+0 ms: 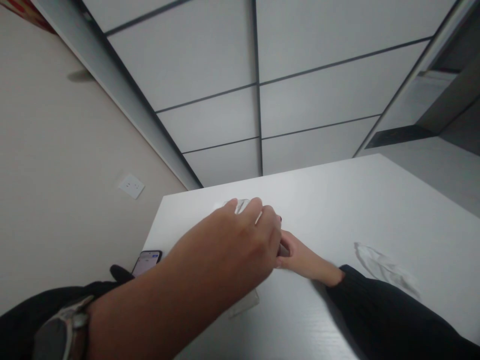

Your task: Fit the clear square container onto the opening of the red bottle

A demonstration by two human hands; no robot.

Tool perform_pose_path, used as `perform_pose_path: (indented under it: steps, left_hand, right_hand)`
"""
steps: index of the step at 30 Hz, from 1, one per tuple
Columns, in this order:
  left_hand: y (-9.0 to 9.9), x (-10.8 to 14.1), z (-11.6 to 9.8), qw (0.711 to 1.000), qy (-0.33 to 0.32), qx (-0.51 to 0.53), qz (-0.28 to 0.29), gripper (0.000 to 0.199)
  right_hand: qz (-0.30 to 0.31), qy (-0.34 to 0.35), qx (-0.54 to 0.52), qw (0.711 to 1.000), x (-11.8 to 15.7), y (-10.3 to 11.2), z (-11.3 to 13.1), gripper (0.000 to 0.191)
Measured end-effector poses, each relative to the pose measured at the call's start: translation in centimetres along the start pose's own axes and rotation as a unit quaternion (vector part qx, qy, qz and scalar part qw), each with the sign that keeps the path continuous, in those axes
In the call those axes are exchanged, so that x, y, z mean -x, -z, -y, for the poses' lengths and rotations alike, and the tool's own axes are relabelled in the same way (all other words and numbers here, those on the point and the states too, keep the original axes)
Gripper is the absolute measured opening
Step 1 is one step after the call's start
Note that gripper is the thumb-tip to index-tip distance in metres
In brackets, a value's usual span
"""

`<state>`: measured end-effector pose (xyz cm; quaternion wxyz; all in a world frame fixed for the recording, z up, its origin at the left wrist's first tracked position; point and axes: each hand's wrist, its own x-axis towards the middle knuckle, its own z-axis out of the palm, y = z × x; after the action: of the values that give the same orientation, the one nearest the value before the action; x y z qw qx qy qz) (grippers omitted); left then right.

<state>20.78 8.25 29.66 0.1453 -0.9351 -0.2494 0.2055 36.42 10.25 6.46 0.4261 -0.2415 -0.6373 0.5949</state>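
Over a white table, my left hand reaches in from the lower left, its fingers curled downward. A clear plastic piece shows just past those fingers, partly hidden by them. My right hand comes from the right in a black sleeve, and its fingertips meet the left hand's fingers. A small dark item sits between the hands, mostly hidden. A thin clear sheet lies under my left wrist's shadow, and a crumpled clear plastic bag lies to the right.
A smartphone with a lit screen lies at the table's left edge, next to a black object. A metal wristwatch is on my left wrist. The table's far corner meets a beige wall with a socket plate.
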Motion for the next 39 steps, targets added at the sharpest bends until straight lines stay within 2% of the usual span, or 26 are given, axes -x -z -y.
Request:
perform_pose_path:
  steps: [4, 7, 10, 13, 16, 19, 21, 26, 31, 33, 35, 39]
  left_hand:
    - [-2.1, 1.7, 0.9, 0.997, 0.044, 0.023, -0.065, 0.031]
    - [-4.4, 3.1, 1.4, 0.984, 0.069, 0.089, -0.137, 0.057]
    - [-7.0, 4.4, 1.4, 0.961, 0.127, 0.193, -0.152, 0.077]
    - [-9.9, 5.3, 0.8, 0.912, 0.197, 0.300, -0.200, 0.083]
    - [-13.4, 5.7, -0.1, 0.840, 0.239, 0.408, -0.265, 0.078]
    - [-16.6, 5.6, -0.9, 0.769, 0.241, 0.510, -0.300, 0.075]
    - [-17.9, 5.3, -1.4, 0.743, 0.225, 0.555, -0.298, 0.076]
    - [-18.7, 4.7, -2.3, 0.690, 0.233, 0.612, -0.307, 0.080]
    - [-19.9, 4.8, -2.9, 0.685, 0.219, 0.627, -0.299, 0.079]
    - [-20.6, 4.6, -3.2, 0.656, 0.220, 0.637, -0.339, 0.085]
    - [-21.2, 4.1, -3.5, 0.615, 0.222, 0.647, -0.392, 0.084]
    - [-21.2, 3.2, -4.0, 0.537, 0.191, 0.685, -0.454, 0.060]
  right_hand:
    - [0.008, 0.001, -0.001, 1.000, -0.1, 0.3, -0.3, 0.094]
    - [0.018, -0.009, -0.005, 1.000, -0.1, 0.4, -0.2, 0.094]
    - [0.021, -0.020, -0.004, 1.000, -0.1, 0.3, 0.0, 0.095]
    - [0.019, -0.022, -0.012, 1.000, -0.1, 0.2, 0.2, 0.095]
    - [0.030, -0.029, -0.031, 0.999, -0.1, 0.1, 0.2, 0.095]
    - [0.029, -0.046, -0.033, 0.998, 0.1, 0.2, -0.1, 0.098]
    - [0.024, -0.058, -0.034, 0.997, 0.4, 0.2, -0.4, 0.099]
    - [0.023, -0.072, -0.043, 0.996, 0.9, 0.4, -1.1, 0.100]
    - [0.024, -0.082, -0.060, 0.995, 0.9, 0.4, -0.9, 0.099]
    - [0.022, -0.079, -0.064, 0.995, 0.8, 0.3, -0.8, 0.097]
    - [0.020, -0.077, -0.064, 0.995, 0.8, 0.3, -0.6, 0.095]
    - [0.022, -0.076, -0.065, 0.995, 0.9, 0.3, -0.7, 0.096]
